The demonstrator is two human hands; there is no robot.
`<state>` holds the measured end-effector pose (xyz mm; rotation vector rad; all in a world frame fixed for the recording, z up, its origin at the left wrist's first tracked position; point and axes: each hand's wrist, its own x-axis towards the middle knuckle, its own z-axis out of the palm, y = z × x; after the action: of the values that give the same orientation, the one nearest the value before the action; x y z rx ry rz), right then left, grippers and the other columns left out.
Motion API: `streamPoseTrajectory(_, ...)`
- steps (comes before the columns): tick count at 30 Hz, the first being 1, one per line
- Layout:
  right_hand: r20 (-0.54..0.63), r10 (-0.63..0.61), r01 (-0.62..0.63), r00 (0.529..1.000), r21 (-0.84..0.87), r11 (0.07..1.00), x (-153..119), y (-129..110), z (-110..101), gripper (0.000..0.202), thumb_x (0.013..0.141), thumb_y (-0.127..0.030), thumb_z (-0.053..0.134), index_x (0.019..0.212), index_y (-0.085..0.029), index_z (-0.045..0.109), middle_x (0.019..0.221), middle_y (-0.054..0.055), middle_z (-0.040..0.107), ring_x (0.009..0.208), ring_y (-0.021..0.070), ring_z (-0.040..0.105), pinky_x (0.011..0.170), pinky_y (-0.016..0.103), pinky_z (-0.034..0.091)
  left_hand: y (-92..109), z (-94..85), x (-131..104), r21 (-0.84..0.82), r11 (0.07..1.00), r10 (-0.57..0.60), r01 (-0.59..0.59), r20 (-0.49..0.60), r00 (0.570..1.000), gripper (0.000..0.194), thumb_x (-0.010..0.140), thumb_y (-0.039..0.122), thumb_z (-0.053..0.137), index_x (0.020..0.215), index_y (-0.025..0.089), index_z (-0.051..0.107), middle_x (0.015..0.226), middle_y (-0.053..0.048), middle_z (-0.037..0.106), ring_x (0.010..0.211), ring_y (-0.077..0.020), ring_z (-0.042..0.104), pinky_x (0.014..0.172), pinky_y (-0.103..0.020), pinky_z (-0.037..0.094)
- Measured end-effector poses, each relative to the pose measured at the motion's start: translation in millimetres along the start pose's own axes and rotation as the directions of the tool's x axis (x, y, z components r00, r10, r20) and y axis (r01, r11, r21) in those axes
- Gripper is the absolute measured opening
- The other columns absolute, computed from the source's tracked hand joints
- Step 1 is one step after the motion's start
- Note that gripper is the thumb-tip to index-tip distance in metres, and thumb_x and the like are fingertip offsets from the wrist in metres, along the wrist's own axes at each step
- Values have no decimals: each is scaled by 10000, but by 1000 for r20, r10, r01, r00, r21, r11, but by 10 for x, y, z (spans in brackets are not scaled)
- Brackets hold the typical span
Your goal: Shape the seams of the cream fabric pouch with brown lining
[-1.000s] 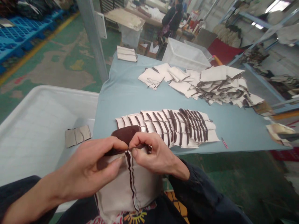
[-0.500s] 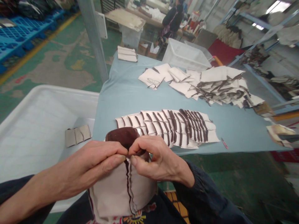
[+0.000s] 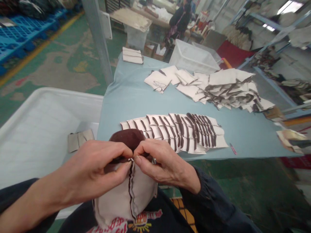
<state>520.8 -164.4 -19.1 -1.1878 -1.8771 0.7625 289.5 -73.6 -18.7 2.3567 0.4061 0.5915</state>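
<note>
Both hands pinch a cream pouch at its dark-trimmed mouth, held over the lap

We see the left hand (image 3: 97,171) and the right hand (image 3: 165,163) meeting thumb to thumb, fingers closed tight on the brown-lined top of a cream fabric pouch (image 3: 126,197), which hangs in front of the near edge of the blue bench (image 3: 126,97), clear of its surface. Just beyond, along that near edge, lies an overlapped row of finished pouches (image 3: 175,131); a loose heap of pieces (image 3: 225,87) sits toward the far right corner, and a white tub (image 3: 39,136) stands at the left. Our worry is the narrow grip: if either pinch slackens, we judge the dark lining could slip back inside or the seam twist off line, and a hard tug might strain the stitching.
</note>
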Motion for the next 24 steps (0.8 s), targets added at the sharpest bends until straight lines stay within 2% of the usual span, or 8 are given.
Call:
streamPoseTrajectory(4, 9, 24, -24, 1000, -10, 1000, 13, -33, -5, 171, 1046, -163, 617, 890, -228, 642, 781, -27, 676, 699, 140, 559, 676, 273, 415, -1, -2, 4, 48, 999, 22, -21, -12, 1000, 136, 1059, 188, 592, 1061, 264, 705, 770, 91, 726, 617, -89, 665, 587, -239, 414)
streamPoseTrajectory(8, 27, 35, -34, 999, -24, 999, 26, -27, -11, 149, 1045, -183, 638, 903, -226, 656, 792, -24, 696, 700, 140, 572, 681, 271, 431, -30, -44, 6, -18, 1000, -18, 19, 56, 998, 156, 1055, 173, 589, 1018, 258, 714, 728, 102, 689, 590, -71, 642, 578, -218, 410)
streamPoseTrajectory(12, 16, -36, 37, 999, -83, 996, 8, 15, 9, 54, 988, -183, 715, 955, -214, 686, 835, -3, 758, 733, 148, 645, 686, 268, 457, -92, -44, -49, -111, 985, -120, 132, 108, 987, 149, 1065, 217, 634, 995, 253, 761, 748, 99, 725, 608, -66, 652, 588, -188, 437)
streamPoseTrajectory(16, -50, -119, 109, 992, -175, 979, -15, 46, 42, 51, 991, -152, 701, 996, -204, 701, 868, 21, 814, 751, 158, 722, 689, 267, 505, -115, 25, -79, -203, 956, -194, 211, 100, 976, 189, 1070, 240, 629, 969, 255, 788, 762, 94, 748, 621, -69, 669, 562, -161, 447)
streamPoseTrajectory(20, -98, -217, 182, 971, -279, 943, -13, 47, 49, 73, 1027, -148, 690, 1077, -193, 718, 948, 50, 860, 805, 174, 790, 721, 269, 582, -96, 92, -62, -262, 938, -224, 228, 47, 973, 202, 1044, 233, 635, 894, 240, 770, 732, 81, 719, 587, -80, 631, 522, -159, 432)
streamPoseTrajectory(24, -60, -267, 230, 962, -349, 909, -11, 20, 46, 105, 1078, -122, 655, 1041, -194, 721, 982, 52, 884, 893, 192, 836, 804, 289, 652, -83, 112, -61, -281, 934, -228, 222, 11, 974, 189, 1017, 226, 648, 876, 235, 773, 761, 64, 746, 641, -89, 668, 576, -149, 471)
